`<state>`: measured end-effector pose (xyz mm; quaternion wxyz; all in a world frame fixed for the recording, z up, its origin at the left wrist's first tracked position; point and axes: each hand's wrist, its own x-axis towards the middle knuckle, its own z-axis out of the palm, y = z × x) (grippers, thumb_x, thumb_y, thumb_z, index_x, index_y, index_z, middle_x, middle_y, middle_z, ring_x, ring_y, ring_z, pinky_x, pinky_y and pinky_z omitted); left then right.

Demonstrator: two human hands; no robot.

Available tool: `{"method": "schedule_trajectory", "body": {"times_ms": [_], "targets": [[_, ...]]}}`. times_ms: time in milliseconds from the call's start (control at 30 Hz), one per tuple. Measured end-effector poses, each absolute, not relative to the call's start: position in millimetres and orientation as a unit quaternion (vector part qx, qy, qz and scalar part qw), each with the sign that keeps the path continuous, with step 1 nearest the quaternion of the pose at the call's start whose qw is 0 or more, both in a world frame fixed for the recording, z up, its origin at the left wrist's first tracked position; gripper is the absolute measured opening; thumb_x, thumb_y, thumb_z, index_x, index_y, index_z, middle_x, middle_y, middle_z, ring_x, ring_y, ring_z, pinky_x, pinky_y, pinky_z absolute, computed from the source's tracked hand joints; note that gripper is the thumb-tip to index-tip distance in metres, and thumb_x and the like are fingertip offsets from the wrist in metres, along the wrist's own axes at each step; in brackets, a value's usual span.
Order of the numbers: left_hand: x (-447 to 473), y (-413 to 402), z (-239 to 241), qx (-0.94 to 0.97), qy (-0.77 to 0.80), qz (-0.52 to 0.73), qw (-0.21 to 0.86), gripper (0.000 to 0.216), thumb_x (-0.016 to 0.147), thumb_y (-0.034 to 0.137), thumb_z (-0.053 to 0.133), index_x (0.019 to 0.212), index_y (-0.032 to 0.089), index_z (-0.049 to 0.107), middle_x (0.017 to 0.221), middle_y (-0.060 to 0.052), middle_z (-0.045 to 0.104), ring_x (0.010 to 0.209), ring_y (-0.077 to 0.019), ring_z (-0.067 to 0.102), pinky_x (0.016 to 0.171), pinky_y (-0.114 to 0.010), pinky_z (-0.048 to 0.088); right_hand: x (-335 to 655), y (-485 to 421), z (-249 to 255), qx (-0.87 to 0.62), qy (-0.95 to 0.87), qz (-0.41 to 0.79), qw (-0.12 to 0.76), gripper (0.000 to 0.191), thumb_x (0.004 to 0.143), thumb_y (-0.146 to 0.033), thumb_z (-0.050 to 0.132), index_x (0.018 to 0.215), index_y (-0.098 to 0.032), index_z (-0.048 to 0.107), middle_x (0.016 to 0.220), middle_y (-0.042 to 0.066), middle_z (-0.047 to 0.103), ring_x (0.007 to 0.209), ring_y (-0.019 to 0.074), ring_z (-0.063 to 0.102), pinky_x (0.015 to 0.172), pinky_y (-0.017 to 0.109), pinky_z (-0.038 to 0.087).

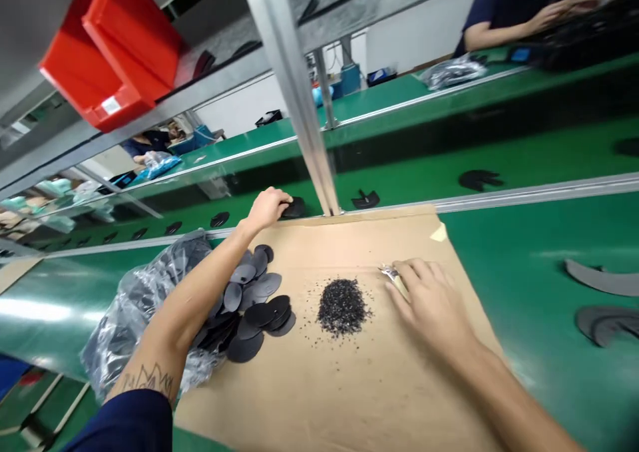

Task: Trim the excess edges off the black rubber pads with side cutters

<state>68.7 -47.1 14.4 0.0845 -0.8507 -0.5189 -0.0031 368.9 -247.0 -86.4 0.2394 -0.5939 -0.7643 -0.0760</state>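
While I am holding the left hand (pixel 269 207) out at the belt (pixel 409 180), its fingers are bending inward at a dark part (pixel 295 207) by the belt's near edge; whether they are gripping or only touching, I cannot tell. The right hand (pixel 424 289) is hovering over the card (pixel 369 399), thumb and fingers pinching a small tool (pixel 398 281), silvery at its tip. Step in hand, my reading: handling one part at the belt. Next move is probably calling for a sure pinch, clear of the post (pixel 294 92).

Surface: black bits (pixel 342 307) are lying heaped on the card; discs (pixel 244 349) are overlapping beside a clear bag (pixel 132 312). Green table (pixel 529 239) is showing underneath. Room: a red bin (pixel 114 52) is sitting on the shelf (pixel 344 27); a co-worker (pixel 499 36) is working at the far bench (pixel 389 102).
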Motion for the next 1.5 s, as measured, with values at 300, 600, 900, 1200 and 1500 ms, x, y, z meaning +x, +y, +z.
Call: {"method": "schedule_trajectory", "body": {"times_ms": [300,600,900,1200,1500], "targets": [[110,-52,5,-0.865,-0.489,0.089,0.066,0.022,0.093,0.02,0.051,0.09,0.015,0.072,0.092,-0.011,0.073,0.086,-0.0246,0.068,0.072,-0.031,0.05,364,-258,-85,-0.64,-0.74,-0.042,0.206,0.013,0.094,-0.021,0.061,0.104,-0.016,0.067,0.106,0.013,0.064,0.099,0.0293,0.055,0.083,0.038,0.043],[249,-55,-9,-0.918,-0.344,0.104,0.169,0.021,0.092,0.004,0.052,0.105,0.007,0.068,0.108,-0.021,0.07,0.112,-0.0279,0.062,0.088,-0.035,0.047,363,-258,-85,-0.641,-0.739,-0.012,0.204,0.014,0.093,-0.024,0.066,0.105,-0.016,0.067,0.111,0.014,0.063,0.104,0.031,0.054,0.085,0.04,0.044],[260,-43,2,-0.905,-0.372,0.089,0.185,0.02,0.097,0.005,0.048,0.105,0.005,0.066,0.1,-0.018,0.073,0.102,-0.0247,0.069,0.087,-0.035,0.049,362,-259,-85,-0.634,-0.731,-0.041,0.249,0.024,0.095,-0.021,0.059,0.117,-0.014,0.065,0.116,0.017,0.061,0.108,0.0312,0.056,0.088,0.042,0.051],[171,-161,24,-0.959,-0.267,-0.035,-0.092,0.015,0.101,0.026,0.05,0.101,0.016,0.061,0.091,-0.004,0.071,0.081,-0.0172,0.066,0.07,-0.027,0.046,349,-261,-68,-0.55,-0.747,-0.042,0.372,0.043,0.101,-0.022,0.051,0.143,-0.019,0.057,0.13,0.016,0.065,0.1,0.0239,0.07,0.083,0.034,0.059],[34,-225,17,-0.902,-0.388,0.187,-0.034,0.023,0.091,0.031,0.071,0.104,0.015,0.061,0.107,-0.011,0.069,0.101,-0.0266,0.065,0.083,-0.035,0.05,331,-263,-68,-0.471,-0.748,0.059,0.464,0.023,0.102,-0.029,0.056,0.11,-0.018,0.074,0.094,0.007,0.077,0.07,0.0186,0.069,0.071,0.034,0.058]]}}
